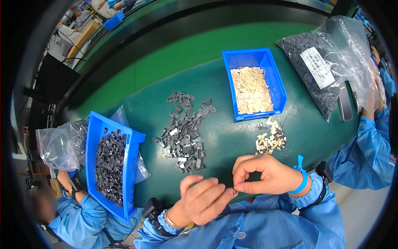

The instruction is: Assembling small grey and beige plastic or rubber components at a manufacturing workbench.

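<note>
Left hand [202,201] and right hand [267,176] are meeting fingertip-to-fingertip — whether they are gripping anything, I cannot tell; any small piece could slip from a loose pinch; dark parts [185,143] are lying ahead, cream-and-black pieces [271,140] beyond the right knuckles — brushing could scatter them.

A phone [345,106] is lying on the green tabletop [232,139] toward the right. 1 blue-sleeved co-worker [81,218] is showing at lower left, 1 other co-worker [367,145] at right. A distant blue bin [114,20] is sitting at upper left.
</note>
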A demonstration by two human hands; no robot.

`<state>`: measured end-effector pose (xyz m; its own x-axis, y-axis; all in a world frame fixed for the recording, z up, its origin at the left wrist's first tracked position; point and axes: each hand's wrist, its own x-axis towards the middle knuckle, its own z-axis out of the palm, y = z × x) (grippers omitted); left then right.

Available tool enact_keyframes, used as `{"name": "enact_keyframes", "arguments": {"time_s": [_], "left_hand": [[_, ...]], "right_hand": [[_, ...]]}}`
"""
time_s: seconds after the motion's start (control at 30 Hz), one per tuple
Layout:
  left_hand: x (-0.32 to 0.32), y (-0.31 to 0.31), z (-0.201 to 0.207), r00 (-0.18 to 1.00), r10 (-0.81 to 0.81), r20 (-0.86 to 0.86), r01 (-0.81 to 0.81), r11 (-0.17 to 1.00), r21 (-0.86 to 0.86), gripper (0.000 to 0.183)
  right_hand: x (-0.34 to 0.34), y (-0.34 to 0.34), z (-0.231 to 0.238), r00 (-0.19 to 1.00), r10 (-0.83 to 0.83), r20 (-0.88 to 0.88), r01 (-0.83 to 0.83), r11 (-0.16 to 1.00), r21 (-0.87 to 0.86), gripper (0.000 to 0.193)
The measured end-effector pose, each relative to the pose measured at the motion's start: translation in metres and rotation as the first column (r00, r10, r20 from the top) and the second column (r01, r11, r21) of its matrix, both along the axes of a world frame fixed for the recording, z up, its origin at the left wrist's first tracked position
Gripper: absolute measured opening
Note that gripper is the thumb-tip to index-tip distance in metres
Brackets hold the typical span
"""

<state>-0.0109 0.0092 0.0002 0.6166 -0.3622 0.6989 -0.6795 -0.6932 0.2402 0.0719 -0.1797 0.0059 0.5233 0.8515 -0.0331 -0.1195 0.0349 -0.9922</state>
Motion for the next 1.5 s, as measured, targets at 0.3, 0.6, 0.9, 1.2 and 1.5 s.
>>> {"name": "enact_keyframes", "arguments": {"time_s": [0.3,0.6,0.9,1.2,1.5], "left_hand": [[0.050,0.015,0.019,0.909,0.243,-0.339,-0.203,0.967,0.151,0.050],[0.110,0.014,-0.022,0.858,0.425,-0.289,-0.311,0.877,0.367,0.016],[0.077,0.023,-0.016,0.915,0.337,-0.221,-0.312,0.940,0.141,0.015],[0.033,-0.008,0.012,0.533,-0.738,-0.413,-0.575,0.043,-0.817,0.009],[0.009,-0.024,0.008,0.465,-0.855,-0.231,-0.643,-0.147,-0.751,0.024]], "right_hand": [[0.000,0.006,-0.011,0.775,-0.605,-0.185,0.620,0.784,0.037,0.004],[-0.008,0.006,-0.016,0.762,-0.632,-0.140,0.647,0.755,0.110,0.004],[-0.008,0.002,-0.020,0.781,-0.625,-0.026,0.624,0.776,0.089,0.006],[-0.015,0.023,-0.009,0.506,-0.691,0.517,0.561,0.718,0.412,0.038],[-0.021,0.022,-0.014,0.556,-0.663,0.501,0.521,0.748,0.412,0.039]]}}
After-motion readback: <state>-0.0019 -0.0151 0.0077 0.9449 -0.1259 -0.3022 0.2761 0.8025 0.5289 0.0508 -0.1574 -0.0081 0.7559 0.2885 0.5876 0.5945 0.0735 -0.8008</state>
